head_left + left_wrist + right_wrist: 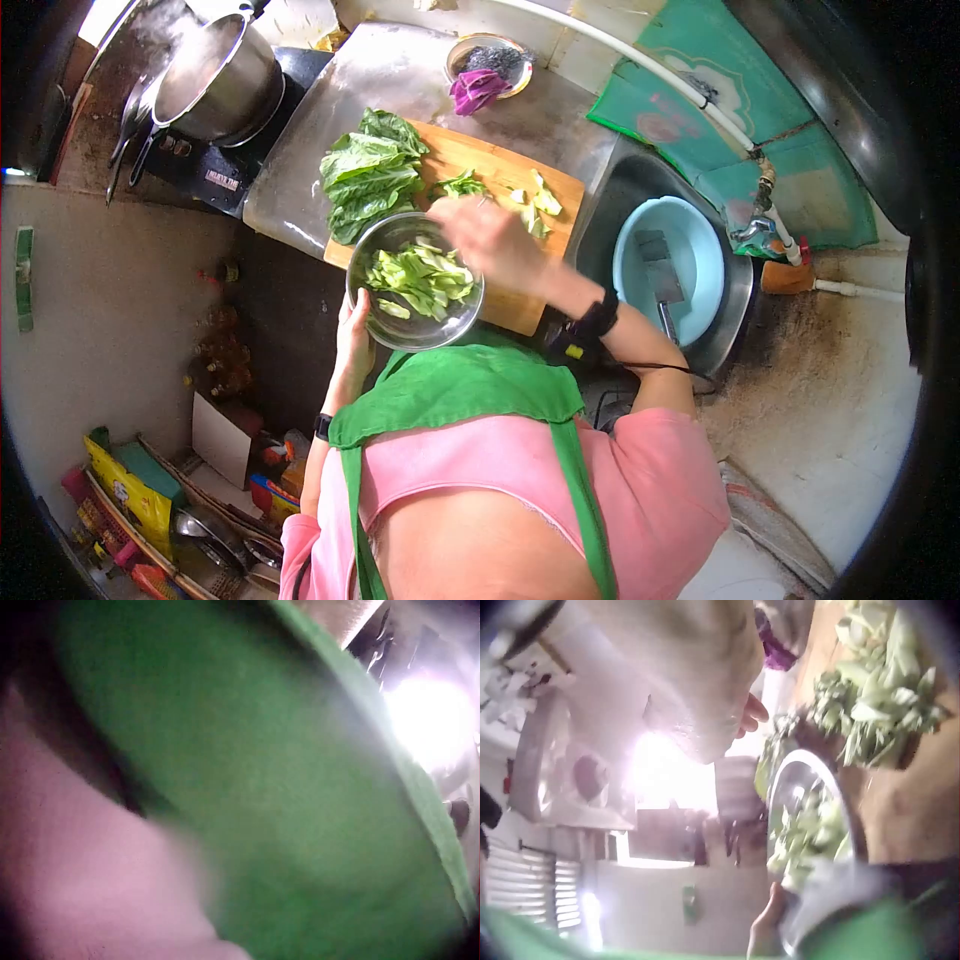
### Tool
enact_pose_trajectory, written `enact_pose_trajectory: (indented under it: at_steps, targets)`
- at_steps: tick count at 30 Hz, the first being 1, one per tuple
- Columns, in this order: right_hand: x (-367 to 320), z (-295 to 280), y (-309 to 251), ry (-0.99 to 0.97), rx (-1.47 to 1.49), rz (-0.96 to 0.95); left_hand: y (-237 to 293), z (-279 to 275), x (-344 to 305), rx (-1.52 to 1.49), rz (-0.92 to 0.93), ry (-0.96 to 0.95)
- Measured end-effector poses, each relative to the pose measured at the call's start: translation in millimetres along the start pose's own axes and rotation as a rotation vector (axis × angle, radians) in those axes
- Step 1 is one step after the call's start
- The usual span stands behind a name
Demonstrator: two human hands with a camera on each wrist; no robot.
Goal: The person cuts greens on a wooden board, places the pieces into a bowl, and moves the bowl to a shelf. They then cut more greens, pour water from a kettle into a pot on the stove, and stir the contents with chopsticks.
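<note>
My left hand [355, 325] grips the side of a metal bowl [462, 314], thumb near its rim. Chopped leafy greens [422, 280] lie in the bowl, which overlaps the wooden cutting board's [515, 308] near left edge. Above the bowl's right rim and the board is my right hand [495, 240], blurred, fingers loosely bent; in the right wrist view nothing shows at its fingertips [754, 712]. More cut pieces [542, 198] sit on the board. Large lettuce leaves [370, 175] rest on its left end. Mostly a green apron [255, 765] fills the left wrist view.
A steaming pot [215, 80] stands on a cooker at the far left. Behind the board is a bowl [530, 75] with dark scouring mesh and a purple cloth-like thing [478, 91]. In the sink at right, a blue basin [705, 270] holds a cleaver [662, 282].
</note>
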State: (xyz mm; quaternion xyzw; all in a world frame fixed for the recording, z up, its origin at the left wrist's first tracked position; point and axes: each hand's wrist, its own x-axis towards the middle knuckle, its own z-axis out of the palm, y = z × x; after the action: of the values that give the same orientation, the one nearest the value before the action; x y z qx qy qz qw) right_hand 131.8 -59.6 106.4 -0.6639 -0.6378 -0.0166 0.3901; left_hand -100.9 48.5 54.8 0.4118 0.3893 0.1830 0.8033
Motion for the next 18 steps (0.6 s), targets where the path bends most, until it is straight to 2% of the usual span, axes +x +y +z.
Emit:
enact_pose_trajectory:
  at_steps: [2, 3, 5, 6, 8, 9, 11, 15, 17, 18]
  targets:
    - [-1.0, 7.3, 40.8, 0.102, -0.029, 0.106, 6.2, -8.0, -7.9, 0.001, -0.008, 0.055]
    - [-3.6, 13.8, 60.2, 0.056, -0.024, 0.175, 8.0, -15.2, -11.8, -0.001, -0.019, 0.088]
    - [-11.7, 34.9, 78.7, -0.040, -0.105, 0.160, 7.7, -29.7, -17.3, 0.010, 0.003, 0.125]
    - [-12.7, 41.0, 75.1, -0.041, -0.104, 0.159, 10.4, -31.5, -20.8, 0.000, 0.007, 0.136]
    - [-19.4, 54.3, 56.0, -0.262, -0.290, 0.227, 13.4, -35.6, -26.5, -0.003, 0.010, 0.161]
    - [-22.0, 55.6, 50.4, -0.309, -0.251, 0.239, 13.8, -36.7, -26.9, -0.004, 0.011, 0.161]
    - [-25.1, 51.4, 42.3, -0.365, -0.356, 0.218, 13.4, -36.6, -27.7, -0.001, 0.008, 0.150]
    - [-32.7, 64.5, 60.8, -0.324, -0.347, 0.195, 8.5, -31.8, -22.0, 0.010, -0.002, 0.115]
    - [-33.2, 70.4, 71.9, -0.298, -0.446, 0.174, 5.2, -28.1, -15.8, 0.013, 0.019, 0.096]
    - [-28.1, 63.9, 67.2, -0.232, -0.460, 0.117, 4.6, -26.4, -14.0, 0.017, 0.026, 0.078]
